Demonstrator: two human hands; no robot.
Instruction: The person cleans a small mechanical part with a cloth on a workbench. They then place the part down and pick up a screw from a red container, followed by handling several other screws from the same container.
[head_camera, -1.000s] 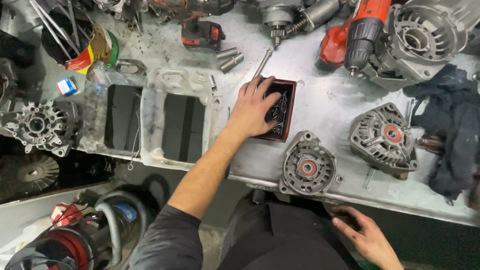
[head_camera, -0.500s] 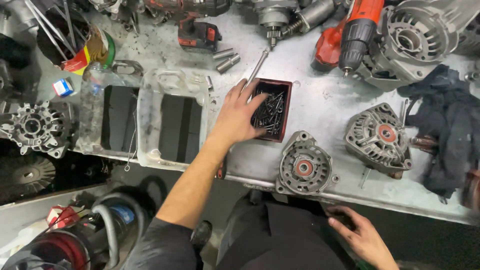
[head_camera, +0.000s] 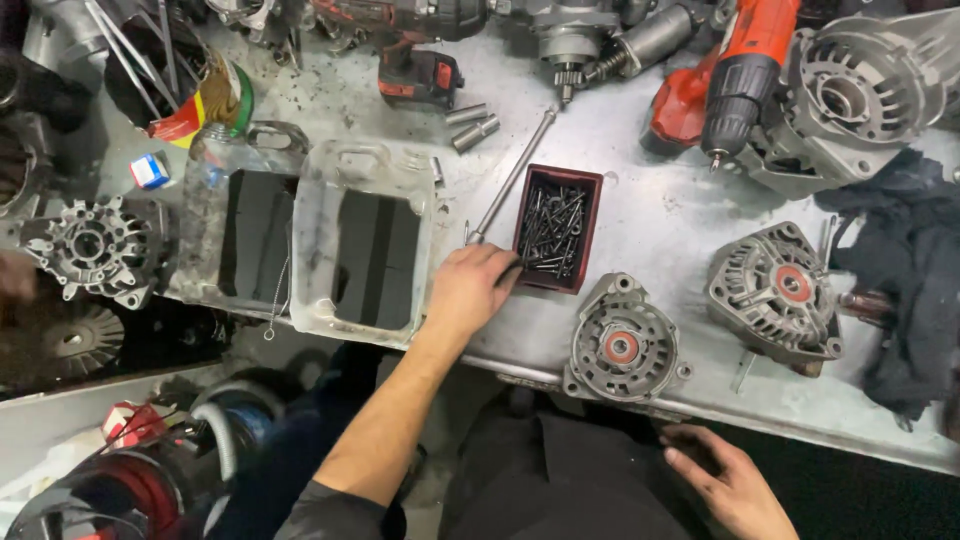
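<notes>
My left hand (head_camera: 468, 288) rests on the grey metal bench with its fingers curled shut, the fingertips at the near left corner of a small dark red tray (head_camera: 590, 232) filled with several dark bolts (head_camera: 552, 228). Whether a bolt sits inside the fingers is hidden. A long steel rod (head_camera: 512, 176) lies just beyond the hand, left of the tray. My right hand (head_camera: 722, 482) is below the bench edge, against dark clothing, fingers loosely apart and holding nothing.
Two grey alternator housings (head_camera: 622, 343) (head_camera: 776, 290) lie right of the tray. A clear plastic container (head_camera: 362, 248) stands left of my hand. An orange drill (head_camera: 742, 72), a bigger alternator body (head_camera: 858, 95) and dark rags (head_camera: 905, 270) crowd the back right.
My left hand has pulled back out of the red tray toward me and curled its fingers shut at the tray's near corner. The right hand has barely moved.
</notes>
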